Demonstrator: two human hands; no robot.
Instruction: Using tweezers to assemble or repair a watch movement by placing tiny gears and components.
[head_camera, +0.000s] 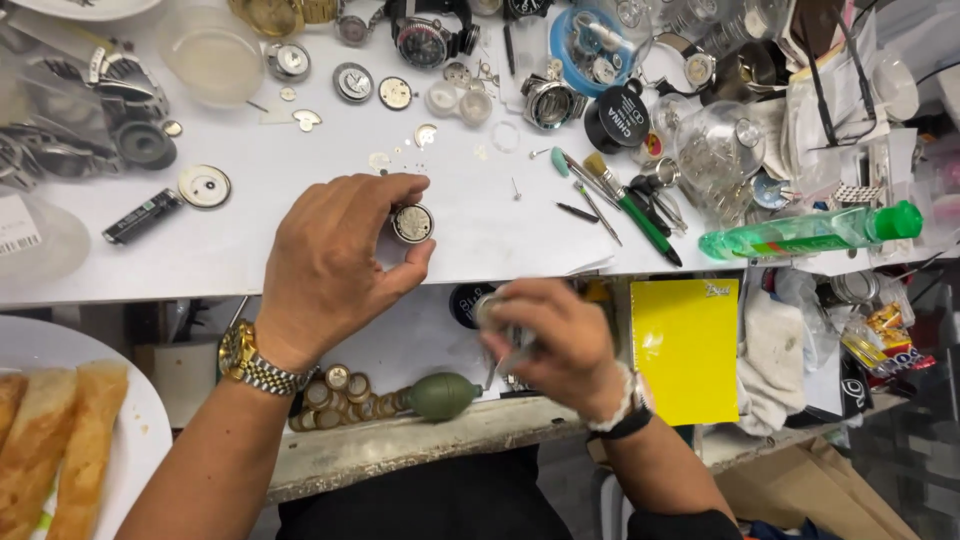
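Observation:
My left hand (335, 265) pinches a small round watch movement (411, 223) between thumb and fingers, over the front of the white worktop (480, 215). A gold and silver wristwatch (248, 360) sits on that wrist. My right hand (550, 340) is lower, below the worktop's front edge, blurred, and closed around a small roundish metal object (492, 310) that I cannot make out clearly. The two hands are a short way apart.
Watch cases, dials and loose parts crowd the back of the worktop, with tweezers and a green-handled brush (625, 205) at right. A green bottle (810, 232) lies on its side. A green rubber blower (440, 395) and watch parts sit on the lower ledge. A plate with bread (60, 440) is at left.

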